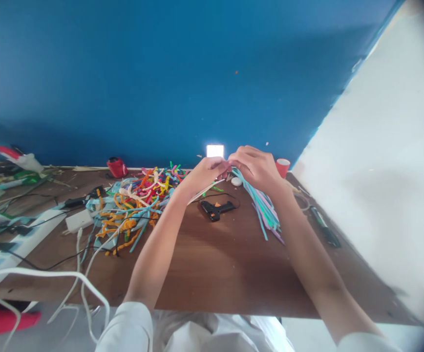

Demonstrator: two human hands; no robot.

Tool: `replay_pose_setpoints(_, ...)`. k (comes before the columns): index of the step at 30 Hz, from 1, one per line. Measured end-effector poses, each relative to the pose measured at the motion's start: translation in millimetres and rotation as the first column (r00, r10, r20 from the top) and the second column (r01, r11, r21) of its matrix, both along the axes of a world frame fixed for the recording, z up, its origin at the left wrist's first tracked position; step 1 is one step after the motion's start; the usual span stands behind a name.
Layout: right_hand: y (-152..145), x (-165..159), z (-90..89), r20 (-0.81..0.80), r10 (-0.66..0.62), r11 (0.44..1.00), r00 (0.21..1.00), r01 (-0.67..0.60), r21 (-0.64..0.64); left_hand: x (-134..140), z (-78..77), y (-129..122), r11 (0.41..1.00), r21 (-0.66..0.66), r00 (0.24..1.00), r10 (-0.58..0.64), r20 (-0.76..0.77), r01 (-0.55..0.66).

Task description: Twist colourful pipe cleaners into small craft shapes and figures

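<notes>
My left hand [209, 171] and my right hand [254, 166] meet above the far part of the table, fingertips pinched together. What they hold between them is hidden or too small to make out. A thin white strip [205, 190] shows just below my left hand; whether it is held or lies on the table I cannot tell. Under my right hand lies a bundle of blue, green and lilac pipe cleaners [265, 210]. A black glue gun [216, 210] rests on the table between my forearms. Behind my hands stands a bright lit screen [215, 151].
A heap of coloured pipe cleaners [138, 200] spreads to the left. Further left are a white power strip [32, 239], a white adapter [79, 221] and loose cables. A red can [117, 167], a red cup [283, 167] and a dark marker-like tool [325, 226] stand or lie around.
</notes>
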State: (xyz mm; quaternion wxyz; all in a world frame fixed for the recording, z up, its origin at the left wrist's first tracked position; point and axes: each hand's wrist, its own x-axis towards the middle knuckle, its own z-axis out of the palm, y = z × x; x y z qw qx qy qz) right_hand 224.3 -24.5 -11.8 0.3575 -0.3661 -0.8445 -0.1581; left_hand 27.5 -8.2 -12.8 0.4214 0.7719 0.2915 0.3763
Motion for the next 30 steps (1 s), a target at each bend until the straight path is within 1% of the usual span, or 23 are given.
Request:
replay_pose_setpoints(3,-2.4,-2.6,1.6,-0.112,0.094,0.994,0.989,-0.099,-0.045,1.2,2.8,-2.5,0.994,-0.108,0.993,0.014,0.118,-0.001)
replay_pose_setpoints(5,-3.5,-3.7,1.4,-0.137,0.115,0.991,0.984,-0.124,-0.055,2.6,3.0,-2.7,0.987,-0.162,0.98,0.025,0.195,0.007)
replay_pose_setpoints(7,-3.6,-4.1,0.5,-0.125,0.112,0.992,0.986,-0.119,-0.049,5.0,1.5,-1.1,0.978,-0.209,0.962,0.043,0.268,0.014)
replay_pose_setpoints(10,-2.9,-3.5,-0.6,-0.092,0.106,0.994,0.99,-0.109,-0.028,10.1,-2.3,2.7,0.959,-0.283,0.941,0.08,0.33,0.018)
replay_pose_setpoints(12,-2.9,-3.4,-0.5,-0.069,0.113,0.993,0.991,-0.114,-0.011,13.3,-4.1,3.9,0.952,-0.307,0.936,0.113,0.335,-0.005)
replay_pose_setpoints(14,-3.7,-4.0,0.3,-0.048,0.104,0.995,0.993,-0.104,0.011,14.8,-4.5,3.3,0.955,-0.289,0.934,0.157,0.321,-0.061)
replay_pose_setpoints(15,-4.3,-4.5,0.7,-0.043,0.084,0.996,0.996,-0.083,0.021,14.6,-4.2,2.7,0.96,-0.264,0.933,0.172,0.315,-0.088)
replay_pose_setpoints(17,-5.0,-5.4,1.1,-0.065,0.014,0.999,0.998,-0.011,0.042,12.5,-3.3,1.6,0.977,-0.181,0.938,0.162,0.305,-0.109)
replay_pose_setpoints(20,-3.8,-6.1,-0.2,-0.154,-0.147,0.985,0.977,0.159,0.07,6.8,-2.7,2.3,0.99,-0.012,0.96,0.138,0.242,-0.139)
replay_pose_setpoints(22,-2.3,-6.6,-1.7,-0.194,-0.265,0.956,0.944,0.283,0.074,3.4,-3.1,3.4,0.973,0.108,0.97,0.184,0.161,-0.203)
replay_pose_setpoints(24,-1.6,-8.3,-2.7,-0.188,-0.357,0.927,0.915,0.372,0.051,1.7,-3.8,3.7,0.937,0.219,0.963,0.262,0.068,-0.271)
replay_pose_setpoints(26,-2.3,-11.4,-2.9,-0.17,-0.396,0.915,0.902,0.403,0.01,1.7,-4.5,2.6,0.887,0.326,0.937,0.35,-0.009,-0.328)
replay_pose_setpoints(28,-4.2,-15.4,-2.3,-0.193,-0.374,0.926,0.907,0.376,-0.032,2.8,-5.1,1.0,0.819,0.431,0.898,0.438,-0.047,-0.378)
replay_pose_setpoints(30,-7.0,-19.6,-1.3,-0.257,-0.289,0.957,0.922,0.274,-0.09,4.0,-5.7,-0.1,0.755,0.513,0.863,0.503,-0.053,-0.408)
